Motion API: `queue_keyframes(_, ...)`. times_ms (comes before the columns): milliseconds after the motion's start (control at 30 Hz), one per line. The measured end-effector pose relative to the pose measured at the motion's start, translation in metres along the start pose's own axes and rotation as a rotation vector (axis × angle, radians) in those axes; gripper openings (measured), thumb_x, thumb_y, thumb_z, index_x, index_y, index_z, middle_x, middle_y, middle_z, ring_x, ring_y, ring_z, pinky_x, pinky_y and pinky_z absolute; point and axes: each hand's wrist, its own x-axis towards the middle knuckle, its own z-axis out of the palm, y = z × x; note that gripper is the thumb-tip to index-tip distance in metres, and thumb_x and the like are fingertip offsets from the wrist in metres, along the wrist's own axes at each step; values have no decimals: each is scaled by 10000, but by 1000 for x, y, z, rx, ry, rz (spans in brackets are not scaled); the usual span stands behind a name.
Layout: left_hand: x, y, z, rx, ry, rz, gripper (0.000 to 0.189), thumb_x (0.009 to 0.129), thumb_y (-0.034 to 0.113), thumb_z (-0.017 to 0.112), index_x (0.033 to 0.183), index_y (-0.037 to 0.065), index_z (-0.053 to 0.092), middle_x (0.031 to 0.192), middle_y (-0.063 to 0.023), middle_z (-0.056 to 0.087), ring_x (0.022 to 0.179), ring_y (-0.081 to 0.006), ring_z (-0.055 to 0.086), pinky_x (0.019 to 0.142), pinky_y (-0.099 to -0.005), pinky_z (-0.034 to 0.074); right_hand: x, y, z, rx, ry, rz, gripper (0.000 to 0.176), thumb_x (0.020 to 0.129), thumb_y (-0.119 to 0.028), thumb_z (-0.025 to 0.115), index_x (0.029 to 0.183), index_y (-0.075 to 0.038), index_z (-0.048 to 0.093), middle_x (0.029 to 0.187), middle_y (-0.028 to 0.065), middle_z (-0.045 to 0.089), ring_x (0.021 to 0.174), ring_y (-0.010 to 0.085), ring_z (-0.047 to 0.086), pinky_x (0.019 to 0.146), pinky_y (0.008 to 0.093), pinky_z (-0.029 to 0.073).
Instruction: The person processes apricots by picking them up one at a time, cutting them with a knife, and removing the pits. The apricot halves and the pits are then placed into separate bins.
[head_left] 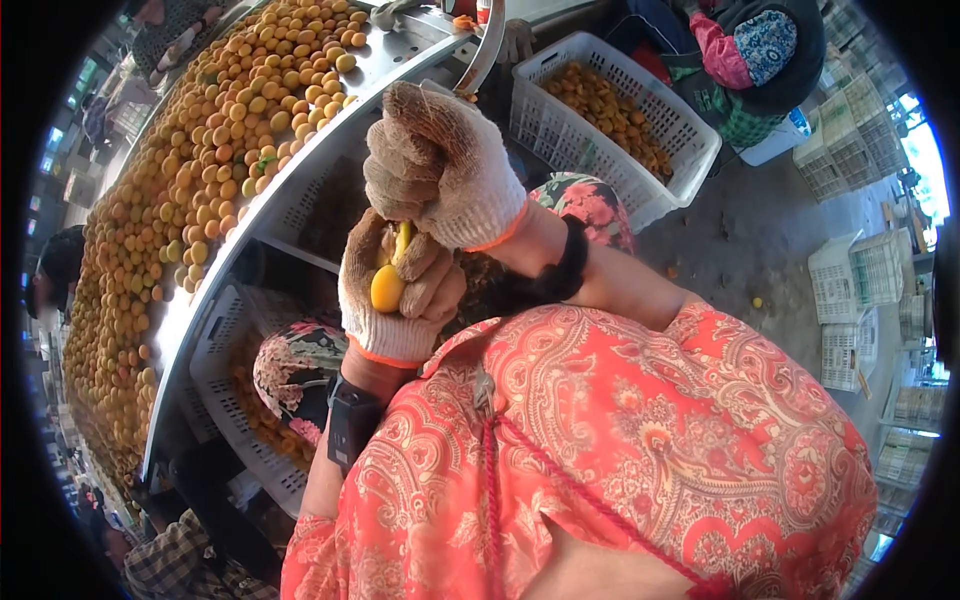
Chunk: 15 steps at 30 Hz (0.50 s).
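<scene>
The left hand [428, 280], in a soiled knit glove, curls its fingers around one apricot [387, 289], leaving the fruit's smooth yellow-orange side exposed at the near side of the grip. The right hand [445, 165], also gloved, is folded into a fist just beyond it, with the two gloves touching. A thin yellow strip [404, 238] shows between them; whether it is a tool or part of a fruit, and which hand grips it, I cannot tell. What lies inside the right fist is hidden.

The apricot should be light, with a soft, easily bruised body and skin that may turn slippery once juice wets it. The knit should help with grip. It is best held around its widest part, between thumb and fingers, with light, even pressure rather than a hard pinch.

To the left, a heap of apricots [240, 120] covers much of the metal table [372, 65]. A white crate [665, 200] of orange fruit pieces stands at the far right.
</scene>
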Motion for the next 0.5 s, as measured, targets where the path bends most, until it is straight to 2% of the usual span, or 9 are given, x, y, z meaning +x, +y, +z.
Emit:
queue_keyframes(67, -1, -2, -3, -40, 16, 43, 374, 1021, 404, 350, 954, 72, 510, 536, 1, 400, 319, -114, 298, 314, -259, 210, 2, 2, -6, 50, -100, -8, 443, 1027, -352, 450, 644, -143, 371, 545, -27, 279, 465, 121, 274, 463, 287, 242)
queue_keyframes(300, -1, -1, 0, -15, -136, 47, 373, 1036, 381, 330, 968, 60, 505, 541, -14, 424, 331, -119, 324, 334, -267, 242, 5, 1, -9, 163, -92, -6, 433, 1029, -355, 392, 645, -156, 372, 561, -33, 274, 473, 118, 256, 470, 284, 250)
queue_keyframes(367, -1, 3, 8, -111, 24, -42, 541, 1011, 523, 323, 687, 107, 443, 481, 6, 331, 340, -143, 237, 372, -288, 227, 6, 1, -10, 196, -23, -23, 416, 1021, -346, 390, 649, -162, 369, 566, -35, 279, 477, 122, 257, 478, 287, 256)
queue_keyframes(400, -1, 3, 8, -106, 23, -45, 541, 1011, 523, 323, 687, 107, 443, 481, 6, 331, 340, -143, 237, 372, -288, 227, 6, 1, -10, 197, -25, -28, 416, 1021, -346, 390, 649, -162, 369, 566, -35, 279, 477, 122, 257, 478, 287, 256)
queue_keyframes(467, 1, 2, 5, -32, 20, 30, 405, 1037, 427, 332, 920, 82, 509, 560, -12, 415, 342, -120, 297, 360, -270, 225, 3, 0, -8, 142, 33, -56, 415, 1021, -349, 391, 651, -163, 362, 561, -35, 269, 482, 125, 262, 486, 290, 261)
queue_keyframes(500, 2, 2, 2, -30, 19, 27, 405, 1037, 427, 332, 920, 82, 509, 560, -12, 415, 342, -120, 297, 360, -270, 225, 2, -1, -7, 142, 34, -60, 415, 1021, -349, 391, 651, -163, 362, 561, -35, 269, 482, 125, 262, 486, 290, 261)
